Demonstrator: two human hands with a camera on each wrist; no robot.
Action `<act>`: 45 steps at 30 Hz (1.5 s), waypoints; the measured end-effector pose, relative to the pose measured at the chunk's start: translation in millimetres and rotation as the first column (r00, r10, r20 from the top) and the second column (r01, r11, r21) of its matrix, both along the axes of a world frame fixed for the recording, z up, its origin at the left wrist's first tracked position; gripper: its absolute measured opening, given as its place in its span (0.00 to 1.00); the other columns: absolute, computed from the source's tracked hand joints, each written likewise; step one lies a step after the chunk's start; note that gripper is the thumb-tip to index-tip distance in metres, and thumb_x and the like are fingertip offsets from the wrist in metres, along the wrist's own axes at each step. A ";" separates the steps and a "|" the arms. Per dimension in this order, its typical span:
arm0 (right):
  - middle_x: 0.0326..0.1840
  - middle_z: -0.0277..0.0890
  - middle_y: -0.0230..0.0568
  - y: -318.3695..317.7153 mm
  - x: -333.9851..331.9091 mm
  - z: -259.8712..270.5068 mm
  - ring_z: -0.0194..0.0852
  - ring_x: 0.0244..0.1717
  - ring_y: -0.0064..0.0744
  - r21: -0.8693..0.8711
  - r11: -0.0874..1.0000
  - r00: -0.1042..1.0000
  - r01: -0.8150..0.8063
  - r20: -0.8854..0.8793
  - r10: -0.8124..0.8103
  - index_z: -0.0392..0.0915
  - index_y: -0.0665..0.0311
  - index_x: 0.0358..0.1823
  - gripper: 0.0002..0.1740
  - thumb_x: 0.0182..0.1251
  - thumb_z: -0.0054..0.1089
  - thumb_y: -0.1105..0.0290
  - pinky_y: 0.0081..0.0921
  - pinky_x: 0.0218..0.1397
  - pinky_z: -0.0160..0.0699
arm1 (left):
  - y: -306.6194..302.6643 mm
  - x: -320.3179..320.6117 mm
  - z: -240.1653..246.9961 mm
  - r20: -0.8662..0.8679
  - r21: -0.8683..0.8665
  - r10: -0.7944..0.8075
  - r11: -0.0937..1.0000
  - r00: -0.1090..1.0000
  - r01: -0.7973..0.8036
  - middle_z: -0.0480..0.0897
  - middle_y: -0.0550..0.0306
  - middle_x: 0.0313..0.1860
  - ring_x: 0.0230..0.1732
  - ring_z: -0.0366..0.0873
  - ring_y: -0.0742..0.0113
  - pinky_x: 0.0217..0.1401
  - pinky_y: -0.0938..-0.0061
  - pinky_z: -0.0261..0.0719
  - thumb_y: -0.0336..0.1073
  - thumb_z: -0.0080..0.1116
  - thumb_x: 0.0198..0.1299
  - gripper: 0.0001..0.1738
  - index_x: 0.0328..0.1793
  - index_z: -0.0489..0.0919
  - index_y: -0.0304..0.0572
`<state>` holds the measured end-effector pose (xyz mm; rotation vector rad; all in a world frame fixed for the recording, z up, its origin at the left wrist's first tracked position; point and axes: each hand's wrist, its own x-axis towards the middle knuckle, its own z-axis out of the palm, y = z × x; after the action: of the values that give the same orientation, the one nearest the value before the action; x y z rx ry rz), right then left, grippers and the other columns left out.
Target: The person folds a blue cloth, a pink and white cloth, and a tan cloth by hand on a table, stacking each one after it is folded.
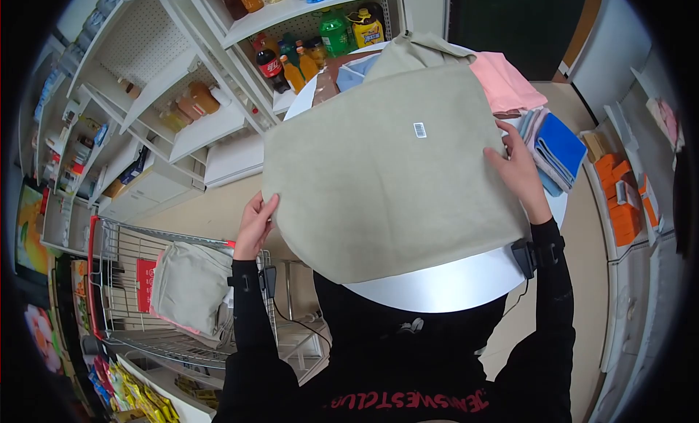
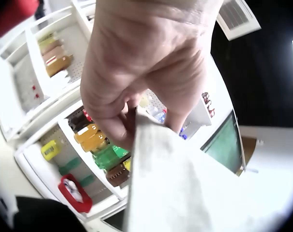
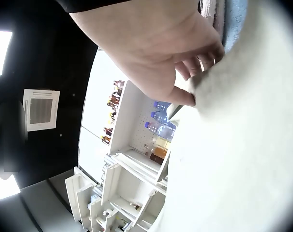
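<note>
A large grey-green cloth (image 1: 386,183) with a small barcode label (image 1: 419,130) is spread in the air above a round white table (image 1: 437,288). My left hand (image 1: 255,223) pinches its left edge between thumb and fingers; in the left wrist view the same hand (image 2: 146,63) grips the cloth's corner (image 2: 161,174). My right hand (image 1: 520,175) holds the right edge, thumb on the near face. In the right wrist view, thumb and fingers of that hand (image 3: 161,53) pinch the cloth (image 3: 233,135). Another part of grey-green cloth (image 1: 415,52) lies bunched behind it.
Pink cloth (image 1: 506,84) and a stack of folded cloths with a blue one (image 1: 561,148) lie at the table's right. A shopping cart (image 1: 120,277) with folded grey-green cloth (image 1: 191,285) stands at left. Shelves with bottles (image 1: 335,33) are behind; orange items (image 1: 619,204) sit on right shelves.
</note>
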<state>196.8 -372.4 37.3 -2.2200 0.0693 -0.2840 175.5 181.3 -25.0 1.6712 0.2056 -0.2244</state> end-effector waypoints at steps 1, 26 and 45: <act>0.49 0.71 0.36 -0.3 -1.8 3.5 0.72 0.50 0.25 0.014 1.000 1.000 0.007 -0.005 -0.007 0.70 0.54 0.79 0.39 0.69 0.74 0.61 0.24 0.58 0.75 | -1.1 -1.9 2.6 0.048 0.143 -0.040 0.989 0.998 0.032 0.86 0.59 0.67 0.55 0.88 0.74 0.57 0.72 0.88 0.50 0.59 0.81 0.28 0.76 0.77 0.37; 0.49 0.82 0.26 0.0 10.5 11.3 0.76 0.47 0.14 0.469 0.866 0.864 -0.177 -0.346 0.364 0.72 0.58 0.79 0.32 0.76 0.65 0.62 0.18 0.44 0.73 | 10.6 -72.3 84.1 0.090 0.001 0.226 0.974 0.970 -0.227 0.86 0.49 0.65 0.62 0.85 0.62 0.66 0.67 0.81 0.36 0.65 0.72 0.27 0.73 0.78 0.31; 0.47 0.83 0.19 -6.2 3.0 8.4 0.71 0.36 0.09 0.738 0.669 0.898 -0.085 -0.234 0.372 0.73 0.58 0.78 0.30 0.79 0.59 0.59 0.16 0.33 0.65 | -288.4 0.7 125.3 0.188 0.106 -0.899 0.418 0.395 0.902 0.76 0.51 0.80 0.75 0.75 0.61 0.75 0.68 0.72 0.38 0.59 0.78 0.33 0.87 0.68 0.43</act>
<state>199.8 -378.6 45.7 -1.4331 0.0789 0.2850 176.2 -107.1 100.3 1.6171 -0.9497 -0.8642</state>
